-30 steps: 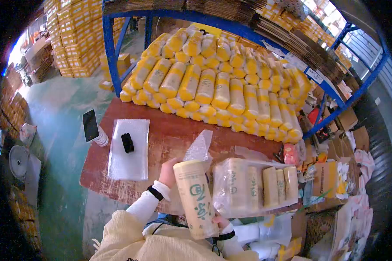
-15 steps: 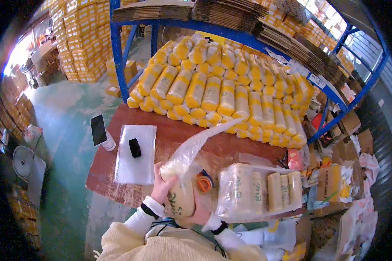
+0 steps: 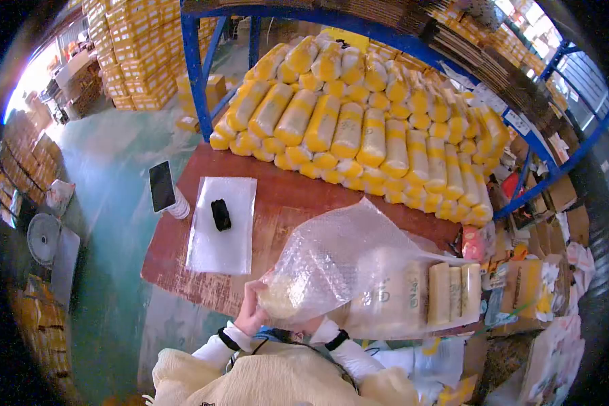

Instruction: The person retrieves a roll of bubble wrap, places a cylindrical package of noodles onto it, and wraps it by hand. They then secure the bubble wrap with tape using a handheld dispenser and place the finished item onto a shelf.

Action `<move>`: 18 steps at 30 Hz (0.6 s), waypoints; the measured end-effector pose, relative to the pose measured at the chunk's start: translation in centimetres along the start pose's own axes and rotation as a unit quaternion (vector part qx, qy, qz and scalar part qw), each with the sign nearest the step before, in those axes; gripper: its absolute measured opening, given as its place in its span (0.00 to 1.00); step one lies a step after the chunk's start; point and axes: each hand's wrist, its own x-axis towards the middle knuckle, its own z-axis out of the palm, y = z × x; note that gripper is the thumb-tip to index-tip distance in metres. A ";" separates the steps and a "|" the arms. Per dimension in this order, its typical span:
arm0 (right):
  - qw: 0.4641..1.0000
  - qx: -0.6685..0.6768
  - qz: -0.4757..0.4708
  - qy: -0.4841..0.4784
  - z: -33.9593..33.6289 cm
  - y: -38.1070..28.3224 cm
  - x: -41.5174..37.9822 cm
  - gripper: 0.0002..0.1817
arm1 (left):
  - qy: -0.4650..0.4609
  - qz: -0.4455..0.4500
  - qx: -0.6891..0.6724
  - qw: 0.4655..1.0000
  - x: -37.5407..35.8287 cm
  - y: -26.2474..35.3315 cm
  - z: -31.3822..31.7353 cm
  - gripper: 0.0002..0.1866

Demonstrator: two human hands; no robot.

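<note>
My left hand is closed on the left end of a cream package, with bubble wrap over it. The clear bubble wrap fans out from the package to the right, across the table's front part. My right hand is at the package's lower right, its fingers hidden under the wrap. Beside it, partly under the wrap, lies a clear bag with several cream packages bearing green writing.
The red-brown table holds a flat bubble wrap sheet with a black object on it. A phone stands at the left edge. Yellow-taped packages are piled behind, under a blue rack. Cardboard clutters the right.
The bubble wrap has swung down from a raised, narrow strip and spread to the right, covering the package and the orange tape roll. The view has shifted slightly.
</note>
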 end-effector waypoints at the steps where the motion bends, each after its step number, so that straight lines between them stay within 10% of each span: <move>1: 1.000 -0.002 -0.011 0.018 -0.5 -0.5 -0.2 0.21 | 0.036 -0.069 -0.042 0.996 -0.5 1.0 0.1 0.25; 9: 0.990 0.076 0.029 0.116 0.5 -6.1 -0.5 0.16 | 0.076 -0.253 0.020 0.964 0.9 5.0 -0.3 0.11; 15: 0.965 0.255 0.055 0.006 -0.8 -5.7 -0.9 0.19 | 0.021 -0.318 -0.314 0.895 -0.3 4.5 -3.1 0.07; 18: 0.986 -0.135 -0.019 0.095 -6.4 9.1 -2.2 0.20 | -0.023 -0.345 -0.266 0.900 -1.6 -0.9 -5.0 0.05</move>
